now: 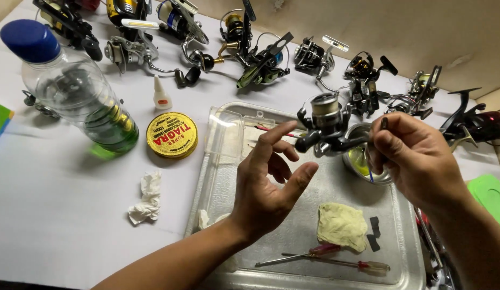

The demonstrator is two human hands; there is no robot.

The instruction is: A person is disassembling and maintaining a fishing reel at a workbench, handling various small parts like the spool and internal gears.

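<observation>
My right hand grips a dark spinning fishing reel by its stem and holds it up above a metal tray. The reel's spool points upward. My left hand hovers just left of the reel, palm up, fingers apart and curled, with the fingertips close to the reel's body; nothing lies in it. Under the reel a small metal bowl with yellowish liquid sits on the tray.
On the tray lie a yellow cloth and two red-handled screwdrivers. Left of it are a yellow round tin, a crumpled tissue, a small glue bottle and a blue-capped plastic bottle. Several reels line the back.
</observation>
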